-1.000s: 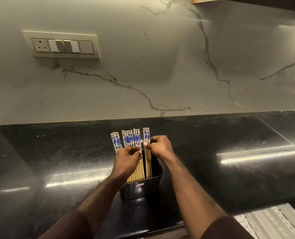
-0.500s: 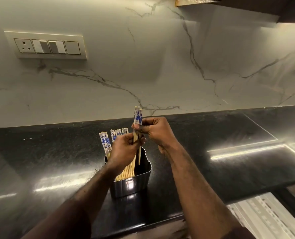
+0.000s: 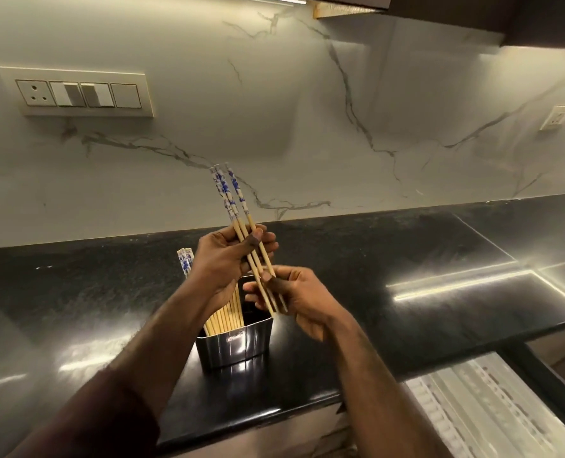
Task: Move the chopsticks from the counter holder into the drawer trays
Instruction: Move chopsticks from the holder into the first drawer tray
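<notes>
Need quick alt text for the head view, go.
Both hands hold three chopsticks tilted above a dark holder of more on the black counter: left hand mid-shaft, right hand near the tips.

Left hand and right hand raised, fingers curled in grip.

The left hand covers the middle of the chopsticks left in the holder, so their count cannot be told. The lettering on the holder's front is too small to read. The drawer trays are cut off by the lower right edge, their contents blurred. Both forearms leave the bottom edge.
</notes>
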